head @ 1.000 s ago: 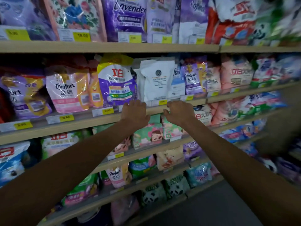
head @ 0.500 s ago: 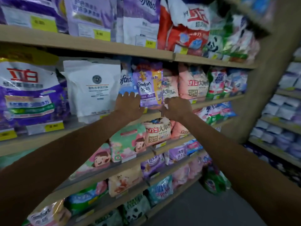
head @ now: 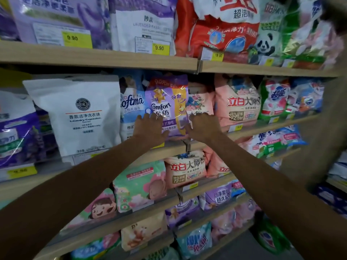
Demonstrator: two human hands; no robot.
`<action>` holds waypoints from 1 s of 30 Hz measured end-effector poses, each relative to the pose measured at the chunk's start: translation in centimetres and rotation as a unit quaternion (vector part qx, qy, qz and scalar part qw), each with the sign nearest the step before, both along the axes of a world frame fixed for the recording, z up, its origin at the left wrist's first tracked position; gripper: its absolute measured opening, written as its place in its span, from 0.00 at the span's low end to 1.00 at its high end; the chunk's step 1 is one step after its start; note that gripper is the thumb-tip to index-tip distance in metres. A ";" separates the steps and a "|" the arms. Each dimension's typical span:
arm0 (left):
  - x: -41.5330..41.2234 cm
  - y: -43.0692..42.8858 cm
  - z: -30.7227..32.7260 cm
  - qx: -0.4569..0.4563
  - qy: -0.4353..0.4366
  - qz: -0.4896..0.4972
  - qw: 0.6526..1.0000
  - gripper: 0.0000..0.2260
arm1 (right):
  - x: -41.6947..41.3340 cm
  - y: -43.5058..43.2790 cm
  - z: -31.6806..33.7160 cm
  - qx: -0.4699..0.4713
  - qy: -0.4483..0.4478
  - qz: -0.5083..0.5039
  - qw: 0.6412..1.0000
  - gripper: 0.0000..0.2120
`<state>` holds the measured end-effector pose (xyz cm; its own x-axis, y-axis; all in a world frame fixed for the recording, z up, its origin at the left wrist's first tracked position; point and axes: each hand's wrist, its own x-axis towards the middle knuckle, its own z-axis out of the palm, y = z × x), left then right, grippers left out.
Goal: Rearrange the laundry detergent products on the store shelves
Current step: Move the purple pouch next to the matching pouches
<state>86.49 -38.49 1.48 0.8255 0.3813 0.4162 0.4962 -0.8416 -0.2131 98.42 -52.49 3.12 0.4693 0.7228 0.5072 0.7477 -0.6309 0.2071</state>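
A purple Comfort softener pouch [head: 169, 102] stands upright on the second shelf [head: 262, 128], between a blue Softma pouch [head: 131, 106] and a floral pink pouch [head: 200, 104]. My left hand [head: 150, 128] lies flat on the lower left of the Comfort pouch, fingers straight and spread. My right hand [head: 203, 126] touches its lower right edge and the floral pouch, fingers extended. Neither hand is curled round a pouch.
A white Laundry Capsules bag [head: 82, 117] stands left of the Softma pouch. Pink bags [head: 238, 104] and a green one [head: 274, 98] fill the shelf to the right. Shelves above and below are packed with pouches behind yellow price tags [head: 159, 47]. A wooden upright [head: 334, 128] ends the shelving.
Both hands rose from the shelf's front edge onto the face of the Comfort pouch. The view shifted right and closer to the shelf.
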 end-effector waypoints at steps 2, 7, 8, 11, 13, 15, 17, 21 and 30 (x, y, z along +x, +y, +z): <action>1.1 0.7 -0.2 -0.001 0.003 0.027 1.000 0.26 | 1.8 1.1 -0.2 0.003 -0.005 0.019 1.000 0.18; 3.3 1.7 0.0 0.008 0.010 0.086 0.996 0.26 | 6.1 3.3 -0.7 -0.001 0.029 0.032 0.999 0.26; 3.8 1.8 0.0 0.015 0.016 0.100 0.995 0.27 | 6.9 3.6 -0.7 -0.001 0.046 0.038 0.998 0.28; 4.9 2.3 -0.1 0.011 0.020 0.132 0.991 0.29 | 8.9 4.2 -1.0 -0.005 0.099 0.076 0.992 0.30; 5.5 2.4 -0.3 -0.009 0.015 0.149 0.989 0.31 | 9.8 4.8 -1.2 -0.008 0.136 0.094 0.986 0.30; 6.1 2.5 -0.5 -0.062 -0.005 0.163 0.985 0.32 | 10.5 5.6 -1.4 -0.005 0.197 0.116 0.974 0.31; 6.6 2.8 -0.9 -0.129 -0.046 0.166 0.977 0.30 | 11.1 6.3 -1.7 0.012 0.298 0.153 0.942 0.29; 7.1 2.9 -1.6 -0.148 -0.060 0.185 0.970 0.31 | 11.6 7.2 -2.4 0.074 0.431 0.262 0.860 0.21; 7.4 2.6 -1.2 -0.216 -0.065 0.176 0.958 0.39 | 13.2 6.9 -2.7 0.071 0.463 0.359 0.807 0.17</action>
<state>93.92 -35.88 0.26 0.5653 0.7867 0.2480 0.7647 -0.6125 0.2000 111.63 -45.59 0.42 0.1803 0.9425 0.2813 0.7244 0.0662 -0.6862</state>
